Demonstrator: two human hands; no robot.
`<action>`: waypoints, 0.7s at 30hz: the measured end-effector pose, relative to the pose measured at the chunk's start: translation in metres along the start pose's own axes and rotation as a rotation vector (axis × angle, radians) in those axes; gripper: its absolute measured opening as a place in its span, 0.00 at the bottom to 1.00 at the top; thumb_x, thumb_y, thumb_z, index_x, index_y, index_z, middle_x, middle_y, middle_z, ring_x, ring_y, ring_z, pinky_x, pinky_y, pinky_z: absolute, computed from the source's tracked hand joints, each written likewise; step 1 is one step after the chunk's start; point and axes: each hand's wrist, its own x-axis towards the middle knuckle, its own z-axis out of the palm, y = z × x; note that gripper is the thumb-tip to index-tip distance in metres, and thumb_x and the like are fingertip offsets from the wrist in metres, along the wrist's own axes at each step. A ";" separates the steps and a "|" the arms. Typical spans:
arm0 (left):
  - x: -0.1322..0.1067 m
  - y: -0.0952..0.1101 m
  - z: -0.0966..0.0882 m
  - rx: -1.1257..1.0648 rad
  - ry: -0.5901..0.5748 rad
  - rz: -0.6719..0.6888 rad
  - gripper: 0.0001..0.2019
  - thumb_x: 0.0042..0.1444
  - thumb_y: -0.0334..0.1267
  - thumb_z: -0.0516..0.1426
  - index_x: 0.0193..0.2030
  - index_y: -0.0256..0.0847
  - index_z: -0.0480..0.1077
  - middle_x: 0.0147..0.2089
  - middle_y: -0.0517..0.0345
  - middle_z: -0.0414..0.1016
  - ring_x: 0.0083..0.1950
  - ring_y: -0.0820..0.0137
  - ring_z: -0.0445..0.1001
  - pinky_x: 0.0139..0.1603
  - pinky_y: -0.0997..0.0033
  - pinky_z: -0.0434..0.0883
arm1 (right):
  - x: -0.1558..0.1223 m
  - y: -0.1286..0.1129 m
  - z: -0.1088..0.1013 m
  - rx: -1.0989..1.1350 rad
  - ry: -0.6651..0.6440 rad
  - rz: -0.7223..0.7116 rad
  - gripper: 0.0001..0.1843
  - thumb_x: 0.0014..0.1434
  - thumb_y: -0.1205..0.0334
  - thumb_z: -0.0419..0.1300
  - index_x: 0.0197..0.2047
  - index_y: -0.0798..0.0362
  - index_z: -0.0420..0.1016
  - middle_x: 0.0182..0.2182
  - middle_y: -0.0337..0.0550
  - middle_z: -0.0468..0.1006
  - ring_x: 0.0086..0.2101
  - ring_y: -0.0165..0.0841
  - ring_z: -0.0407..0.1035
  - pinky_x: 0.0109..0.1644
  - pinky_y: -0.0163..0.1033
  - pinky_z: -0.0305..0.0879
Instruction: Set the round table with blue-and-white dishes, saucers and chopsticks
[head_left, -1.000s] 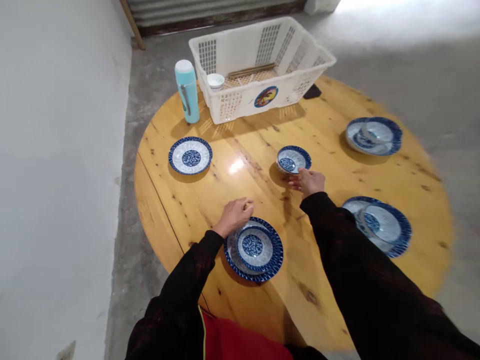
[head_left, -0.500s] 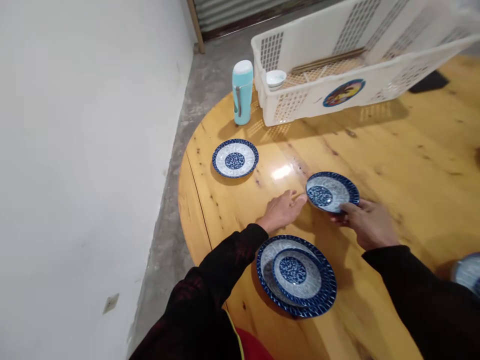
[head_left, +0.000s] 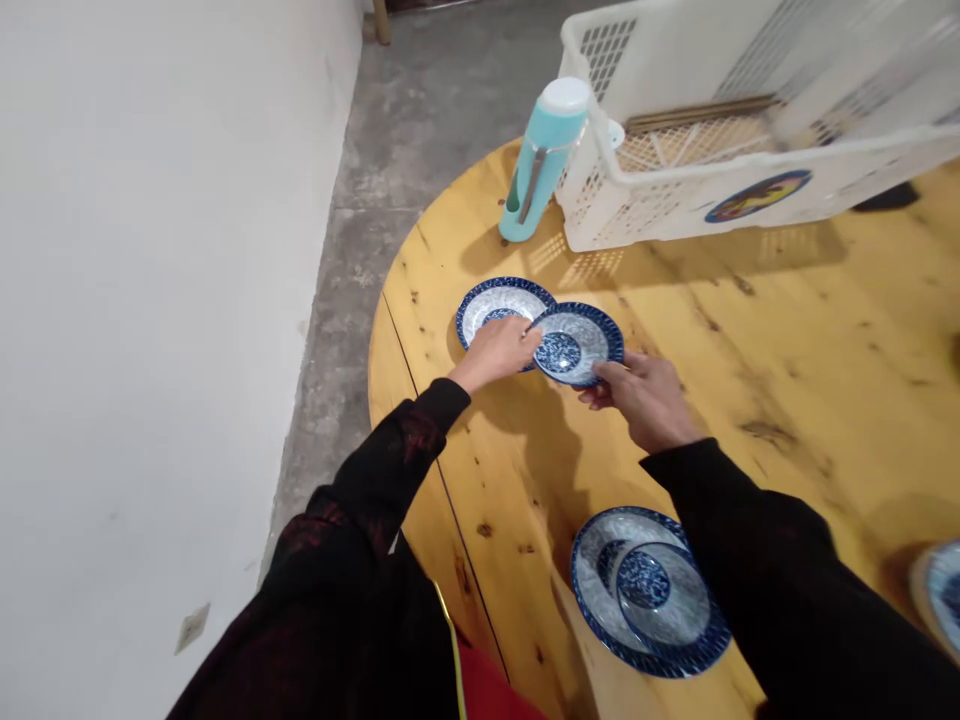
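Note:
A small blue-and-white plate (head_left: 589,340) is held up over the table between my two hands. My left hand (head_left: 498,352) is closed at its left edge, and my right hand (head_left: 646,398) pinches the lower right rim with the thumb on top. Behind my left hand, another blue-rimmed plate (head_left: 495,297) lies on the table, partly covered by the hand and the held plate. Nearer to me, a smaller plate (head_left: 679,605) rests off-centre inside a larger plate (head_left: 600,545), whose right side is partly hidden by my right sleeve.
A light-blue bottle (head_left: 544,160) stands by a white plastic crate (head_left: 667,195) with several wooden sticks (head_left: 705,113) inside. The rounded edge of the wooden table (head_left: 427,270) is at the left, beside a white wall (head_left: 165,250). More blue-and-white tableware (head_left: 946,590) shows at the right edge.
Both hands have moved left and away from me, bringing the held plate over the right edge of the far plate. My left hand has closed on the held plate's left edge.

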 end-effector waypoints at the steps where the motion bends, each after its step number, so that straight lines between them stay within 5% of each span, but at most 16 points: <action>1: 0.007 -0.009 -0.008 0.012 0.014 0.005 0.17 0.68 0.40 0.45 0.36 0.40 0.72 0.36 0.50 0.80 0.44 0.61 0.77 0.46 0.66 0.67 | 0.006 -0.004 0.012 0.012 -0.001 0.006 0.08 0.52 0.75 0.59 0.24 0.56 0.72 0.16 0.42 0.74 0.16 0.29 0.69 0.18 0.28 0.67; 9: 0.049 -0.059 -0.029 0.021 0.044 0.028 0.11 0.63 0.35 0.51 0.36 0.40 0.74 0.40 0.47 0.80 0.48 0.59 0.77 0.48 0.64 0.67 | 0.047 -0.001 0.068 0.012 0.048 0.099 0.09 0.52 0.73 0.63 0.25 0.53 0.68 0.15 0.41 0.73 0.15 0.29 0.68 0.15 0.29 0.64; 21: 0.062 -0.076 -0.016 -0.044 0.050 0.056 0.09 0.64 0.35 0.53 0.40 0.40 0.75 0.46 0.44 0.80 0.54 0.54 0.76 0.51 0.60 0.67 | 0.051 0.005 0.077 -0.042 0.068 0.142 0.07 0.51 0.70 0.62 0.26 0.51 0.69 0.14 0.39 0.71 0.15 0.30 0.67 0.14 0.30 0.66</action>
